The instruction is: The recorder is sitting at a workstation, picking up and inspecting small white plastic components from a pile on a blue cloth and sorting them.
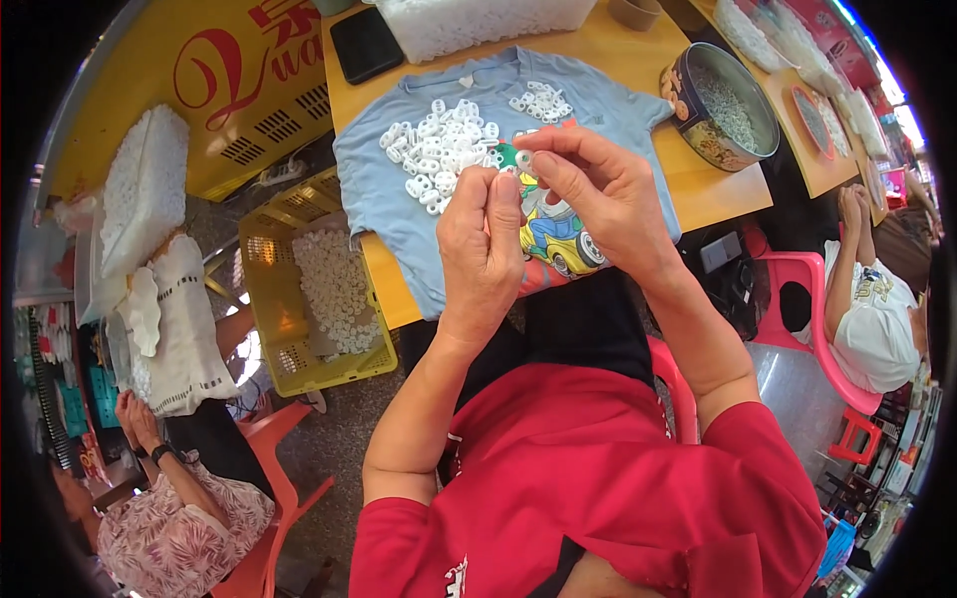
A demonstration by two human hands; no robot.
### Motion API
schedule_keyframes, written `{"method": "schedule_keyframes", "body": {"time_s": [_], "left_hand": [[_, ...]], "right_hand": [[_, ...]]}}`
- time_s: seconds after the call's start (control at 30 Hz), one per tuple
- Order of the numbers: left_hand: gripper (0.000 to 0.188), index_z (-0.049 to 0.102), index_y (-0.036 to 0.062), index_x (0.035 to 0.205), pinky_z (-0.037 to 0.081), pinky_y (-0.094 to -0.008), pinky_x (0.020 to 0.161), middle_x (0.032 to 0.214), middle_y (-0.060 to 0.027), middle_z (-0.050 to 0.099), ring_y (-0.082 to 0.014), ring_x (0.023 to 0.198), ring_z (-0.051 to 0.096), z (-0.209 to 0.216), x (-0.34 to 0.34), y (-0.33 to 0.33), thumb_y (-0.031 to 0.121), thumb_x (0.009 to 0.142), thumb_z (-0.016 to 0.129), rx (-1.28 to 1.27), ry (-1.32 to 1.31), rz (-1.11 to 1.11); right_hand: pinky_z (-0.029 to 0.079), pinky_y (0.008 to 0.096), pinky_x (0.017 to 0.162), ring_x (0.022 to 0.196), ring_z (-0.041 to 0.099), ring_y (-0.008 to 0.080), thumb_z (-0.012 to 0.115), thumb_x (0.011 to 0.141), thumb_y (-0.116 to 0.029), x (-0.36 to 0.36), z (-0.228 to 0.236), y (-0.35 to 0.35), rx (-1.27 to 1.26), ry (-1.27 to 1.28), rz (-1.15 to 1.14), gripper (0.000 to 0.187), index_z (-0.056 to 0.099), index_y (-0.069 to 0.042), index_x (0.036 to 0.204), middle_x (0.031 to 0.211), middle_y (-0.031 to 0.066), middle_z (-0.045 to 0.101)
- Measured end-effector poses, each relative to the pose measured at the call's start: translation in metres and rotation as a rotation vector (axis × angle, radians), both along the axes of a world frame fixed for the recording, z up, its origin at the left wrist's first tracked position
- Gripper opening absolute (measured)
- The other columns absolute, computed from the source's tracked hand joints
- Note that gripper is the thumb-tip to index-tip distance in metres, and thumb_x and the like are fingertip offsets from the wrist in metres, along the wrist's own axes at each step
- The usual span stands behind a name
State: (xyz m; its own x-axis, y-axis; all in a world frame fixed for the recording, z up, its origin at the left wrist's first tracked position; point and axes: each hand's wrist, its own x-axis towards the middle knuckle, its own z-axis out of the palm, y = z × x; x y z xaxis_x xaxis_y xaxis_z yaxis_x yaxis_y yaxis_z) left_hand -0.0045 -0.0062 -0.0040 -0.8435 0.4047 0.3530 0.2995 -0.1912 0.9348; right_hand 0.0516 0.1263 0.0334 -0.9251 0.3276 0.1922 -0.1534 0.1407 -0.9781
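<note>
A light blue T-shirt (379, 164) with a colourful car print lies spread over the table in front of me. On it sits a heap of small white plastic pieces with holes (444, 149), and a smaller cluster of white pieces (541, 102) lies near the collar. My right hand (613, 199) pinches a small round white piece (525, 157) between thumb and forefinger above the print. Close beside it, my left hand (481, 234) is closed, thumb pressed to the curled forefinger. Something small and white shows at its tip, too little to name.
A round tin (766, 135) of small metallic bits stands at the right. A large bag of white pieces (478, 28) and a black flat object (365, 46) are at the back. Left of the table is a yellow crate (317, 374) holding white pieces. Other people sit on both sides.
</note>
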Motion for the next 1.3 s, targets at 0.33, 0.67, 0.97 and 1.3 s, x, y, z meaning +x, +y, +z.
{"method": "schedule_keyframes", "body": {"time_s": [0.33, 0.67, 0.97, 1.3], "left_hand": [[0.019, 0.050, 0.0017, 0.085, 0.036, -0.0289, 0.054, 0.068, -0.0049, 0.047, -0.0117, 0.059, 0.043, -0.004, 0.000, 0.003, 0.013, 0.101, 0.049, 0.001, 0.022, -0.009], [0.021, 0.050, 0.0025, 0.086, 0.037, -0.0259, 0.055, 0.068, -0.0024, 0.049, -0.0087, 0.060, 0.044, 0.004, -0.001, -0.001, 0.015, 0.102, 0.047, 0.076, -0.107, -0.032], [0.016, 0.052, 0.0017, 0.089, 0.039, -0.0300, 0.057, 0.071, -0.0067, 0.050, -0.0138, 0.064, 0.048, 0.006, 0.009, 0.002, 0.011, 0.100, 0.048, 0.062, -0.107, -0.036], [0.009, 0.052, -0.0001, 0.092, 0.042, -0.0316, 0.064, 0.078, -0.0105, 0.052, -0.0205, 0.070, 0.053, 0.006, 0.014, 0.004, 0.006, 0.098, 0.050, 0.136, -0.085, -0.105]], "right_hand": [[0.048, 0.0226, 0.076, 0.089, 0.058, 0.0093, 0.058, 0.094, -0.001, 0.001, 0.000, 0.002, 0.283, 0.091, 0.012, 0.018, 0.065, 0.002, 0.111, 0.105, 0.0047, 0.062], [0.050, 0.0241, 0.080, 0.091, 0.058, 0.0094, 0.059, 0.093, 0.001, -0.004, -0.002, -0.010, 0.207, 0.162, -0.033, 0.019, 0.063, 0.003, 0.112, 0.104, 0.0051, 0.061], [0.047, 0.0224, 0.073, 0.083, 0.057, 0.0090, 0.060, 0.093, 0.000, 0.007, -0.004, -0.017, -0.040, 0.057, -0.061, 0.018, 0.062, 0.004, 0.111, 0.105, 0.0049, 0.060], [0.051, 0.0231, 0.078, 0.089, 0.062, 0.0107, 0.059, 0.093, 0.001, 0.012, -0.008, -0.013, -0.114, 0.193, -0.001, 0.017, 0.062, 0.005, 0.109, 0.106, 0.0078, 0.063]]}}
